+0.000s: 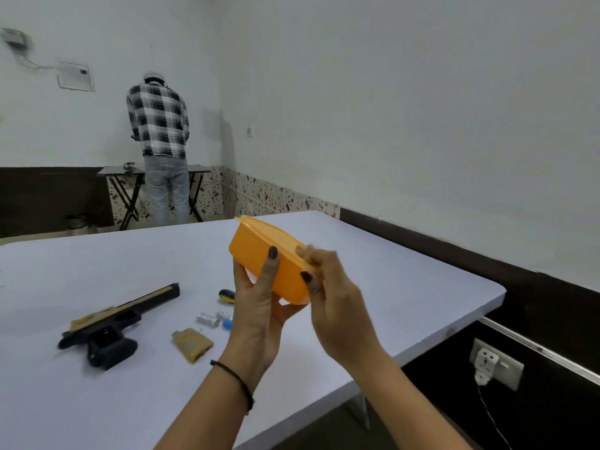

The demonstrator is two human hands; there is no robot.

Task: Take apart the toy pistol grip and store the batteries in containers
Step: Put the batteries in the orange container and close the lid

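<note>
Both hands grasp the orange container (259, 254), tilted, held above the white table (406, 280).
Left hand (259, 310) cups its underside; right hand (337, 306) pinches the lid edge (near corner). On the table below: silver batteries (207, 319), yellow grip cover (192, 344) just beside, toy pistol (110, 326) farther left.

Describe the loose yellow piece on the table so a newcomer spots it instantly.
On the white table, look just right of the black toy pistol. The yellow piece lies flat there, nearer the camera than the silver batteries; it is small and mustard, unlike the big orange container held above the table.
</note>
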